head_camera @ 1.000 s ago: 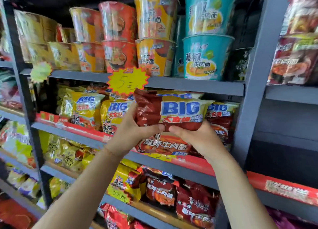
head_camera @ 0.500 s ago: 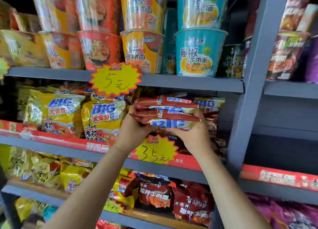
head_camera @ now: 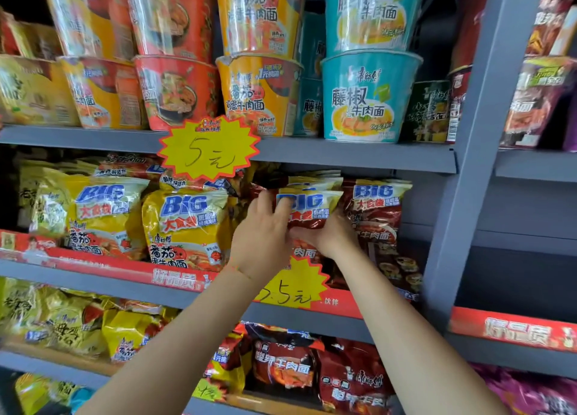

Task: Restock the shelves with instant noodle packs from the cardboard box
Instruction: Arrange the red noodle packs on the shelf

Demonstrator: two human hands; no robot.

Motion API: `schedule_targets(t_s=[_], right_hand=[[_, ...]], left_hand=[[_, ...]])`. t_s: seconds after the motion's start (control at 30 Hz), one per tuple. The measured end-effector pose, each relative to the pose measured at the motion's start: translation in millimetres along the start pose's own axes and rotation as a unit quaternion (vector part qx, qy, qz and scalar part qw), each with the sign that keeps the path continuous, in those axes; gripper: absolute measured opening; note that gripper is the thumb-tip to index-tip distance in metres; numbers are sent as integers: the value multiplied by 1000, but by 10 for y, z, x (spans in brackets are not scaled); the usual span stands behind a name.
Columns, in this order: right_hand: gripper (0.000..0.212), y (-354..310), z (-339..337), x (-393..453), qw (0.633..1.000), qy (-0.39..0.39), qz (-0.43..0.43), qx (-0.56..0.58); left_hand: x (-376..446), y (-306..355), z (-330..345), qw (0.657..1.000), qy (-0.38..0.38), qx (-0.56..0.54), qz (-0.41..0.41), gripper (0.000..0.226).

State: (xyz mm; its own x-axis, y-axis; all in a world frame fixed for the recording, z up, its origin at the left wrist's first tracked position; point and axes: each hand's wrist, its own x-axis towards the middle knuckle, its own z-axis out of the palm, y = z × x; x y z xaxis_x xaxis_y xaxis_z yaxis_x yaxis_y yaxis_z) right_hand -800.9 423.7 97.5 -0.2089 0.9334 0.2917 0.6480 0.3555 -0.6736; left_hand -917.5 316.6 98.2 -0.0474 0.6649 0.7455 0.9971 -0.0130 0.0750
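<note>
Shelf (head_camera: 343,157): both hands' fingers (head_camera: 282,207) apparently grip red noodle pack (head_camera: 307,210).

Both bare arms reach up and forward, side by side, and the wrists come close together. The left hand (head_camera: 262,236) shows its back, with its fingers spread and bent over the front of a red noodle pack (head_camera: 307,210). The right hand (head_camera: 327,236) sits just under it, cupping the pack from below.
</note>
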Motion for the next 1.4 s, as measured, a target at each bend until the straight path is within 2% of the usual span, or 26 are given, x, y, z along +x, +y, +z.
schedule_targets(t_s=[0.1, 0.17, 0.23, 0.3, 0.47, 0.63, 0.7, 0.77, 0.87, 0.97, 1.07, 1.1, 1.17, 1.23, 1.3, 1.4], right_hand=[[111, -34, -51, 25, 999, -23, 9, -48], [101, -5, -95, 6, 998, -32, -4, -60], [83, 48, -151, -27, 998, -26, -19, -47], [74, 91, -199, -60, 999, -27, -17, -36], [82, 114, -204, -102, 999, -37, -1, -1], [61, 81, -169, -137, 999, -34, -18, -12], [67, 78, -164, -151, 999, -32, -15, -27], [74, 102, -160, -149, 999, -19, -16, -25], [63, 120, -204, -203, 999, 25, -34, 13], [39, 130, -231, -358, 986, 105, -99, 81], [18, 139, -162, -627, 956, 205, -182, 103], [13, 137, -118, -721, 949, 208, -205, 123], [8, 100, -28, -887, 932, 159, -273, 176], [10, 29, 53, -1018, 909, 109, -347, 205], [13, -46, 125, -1152, 884, 100, -403, 217], [17, -139, 286, -1441, 853, 115, -466, 204]], left_hand=[[258, 33, 64, 992, -101, 69, 13, 69], [406, 23, 122, 985, -135, 108, 14, 81], [515, 10, 172, 982, -144, 118, 18, 86], [592, -10, 194, 982, -161, 96, 32, 89], [601, -161, 163, 984, -167, 25, 51, 94], [374, -219, 170, 977, -139, 151, 51, 103], [367, -198, 149, 976, -147, 156, 46, 102], [408, -169, 100, 978, -172, 114, 24, 93], [470, -136, 23, 982, -191, 10, -2, 74], [423, -130, -8, 987, -143, -68, -22, 60], [195, -94, -21, 984, -69, -156, -47, 47], [74, -71, -31, 981, -32, -185, -52, 40], [-218, -33, -79, 967, 53, -232, -89, 26], [-553, 2, -182, 942, 116, -260, -176, 23], [-925, -13, -314, 912, 131, -269, -281, 22], [-1648, -118, -525, 885, 106, -221, -396, 20]])
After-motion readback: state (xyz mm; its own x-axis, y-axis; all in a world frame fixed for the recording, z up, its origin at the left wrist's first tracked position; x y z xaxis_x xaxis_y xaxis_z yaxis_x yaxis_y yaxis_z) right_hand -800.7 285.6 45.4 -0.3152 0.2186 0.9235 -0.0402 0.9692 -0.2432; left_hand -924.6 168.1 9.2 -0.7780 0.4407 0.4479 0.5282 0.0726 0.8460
